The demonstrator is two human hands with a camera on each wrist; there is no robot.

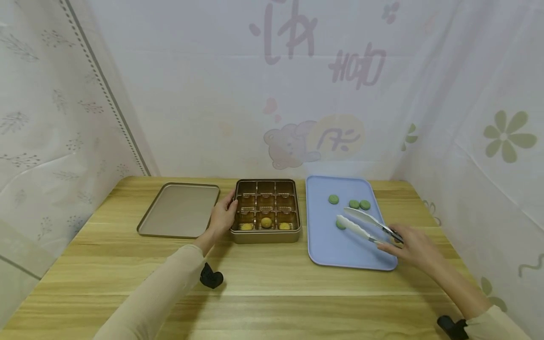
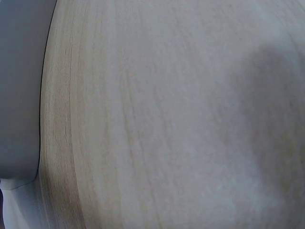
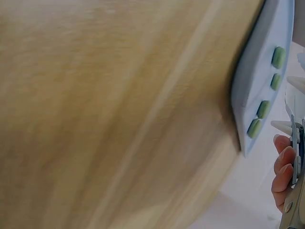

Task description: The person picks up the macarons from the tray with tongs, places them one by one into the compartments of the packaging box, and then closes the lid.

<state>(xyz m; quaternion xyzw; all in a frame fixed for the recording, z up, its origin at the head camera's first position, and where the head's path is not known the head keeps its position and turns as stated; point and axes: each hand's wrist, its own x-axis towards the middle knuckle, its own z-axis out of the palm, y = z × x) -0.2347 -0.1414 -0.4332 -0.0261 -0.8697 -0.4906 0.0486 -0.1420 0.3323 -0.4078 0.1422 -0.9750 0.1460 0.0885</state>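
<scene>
Head view: My left hand (image 1: 223, 215) bears on the left side of the gold box (image 1: 266, 237), presumably to steady it. Thumb and forefinger meet the rim; the other fingers are concealed, so I cannot tell how far they curl. Three yellow rounds (image 1: 266, 222) occupy the near row of compartments. A flat gold panel (image 1: 180, 210), apparently the lid, lies left of the box, outside the working area. My right hand (image 1: 414, 246) grips the tongs (image 1: 358, 229), probably so that no finger contacts the food. The tong arms stand apart over the blue tray (image 1: 323, 248) at right. One green macaron (image 1: 340, 225) is partly covered by the near arm's tip; contact cannot be confirmed. Three further macarons (image 1: 354, 204) lie farther back.

Left wrist view: The wooden table (image 2: 157, 119) fills most of the frame. A grey surface (image 2: 19, 86), cut off at left, may be the box wall. I cannot make out my hand.

Right wrist view: My curled fingers (image 3: 282, 177) hold the tongs, cropped at right.
</scene>
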